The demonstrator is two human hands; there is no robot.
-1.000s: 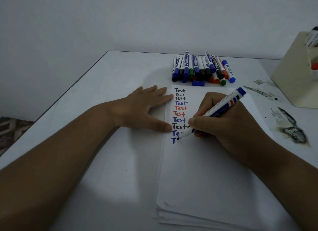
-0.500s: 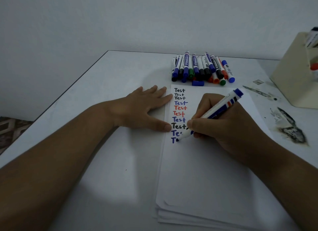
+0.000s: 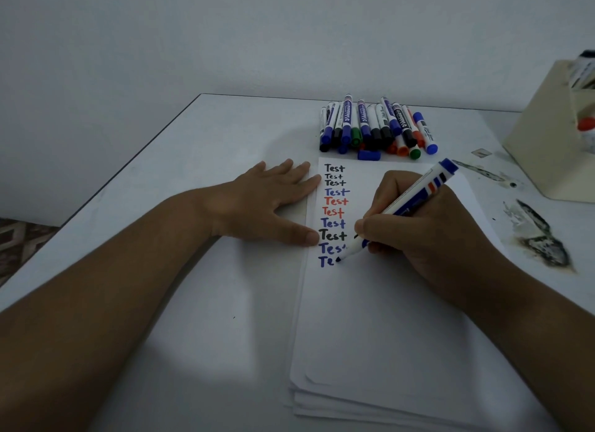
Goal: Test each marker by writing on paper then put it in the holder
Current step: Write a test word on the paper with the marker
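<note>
right hand pinches blue marker, tip on paper | left hand flat, fingers wide, at 9 o'clock of paper

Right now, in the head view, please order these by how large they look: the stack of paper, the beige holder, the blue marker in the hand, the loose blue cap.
1. stack of paper
2. beige holder, cut off by the frame edge and farther away, so true size is unsure
3. blue marker, which the right hand grips
4. loose blue cap

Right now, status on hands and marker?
Left hand flat, steadying paper. Right hand grips blue marker, tip on tenth word. Nothing in the way.
</note>
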